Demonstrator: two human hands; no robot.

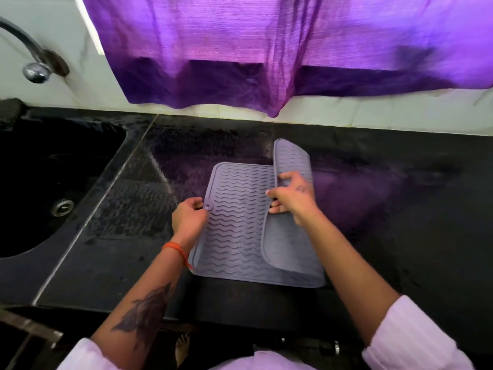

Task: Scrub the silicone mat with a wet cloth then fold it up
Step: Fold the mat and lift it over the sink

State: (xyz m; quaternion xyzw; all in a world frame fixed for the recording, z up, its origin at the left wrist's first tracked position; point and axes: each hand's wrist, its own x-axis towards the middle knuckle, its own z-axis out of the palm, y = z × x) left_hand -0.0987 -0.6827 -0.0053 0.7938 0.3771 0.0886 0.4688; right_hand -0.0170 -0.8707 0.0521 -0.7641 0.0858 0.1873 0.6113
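The silicone mat (234, 222) is lying on the dark tabletop (386, 209), a little to the right of the middle, and its right part is standing up and curling over toward 9 o'clock. The right hand (292, 196) is gripping this raised edge, with the fingers curled around it. The left hand (189, 217) is pinching the left edge of the mat, at 9 o'clock, near a small round tab. The two hands are apart, one on each side of the mat.

No wet cloth is showing in the view, and the tabletop around the mat is looking damp, so I judge that the scrubbing is already finished. The folding is only beginning: the first fold is not yet laid flat, and further folds are probably remaining. The sink (66, 161) is lying at 9 o'clock, well apart from the mat.
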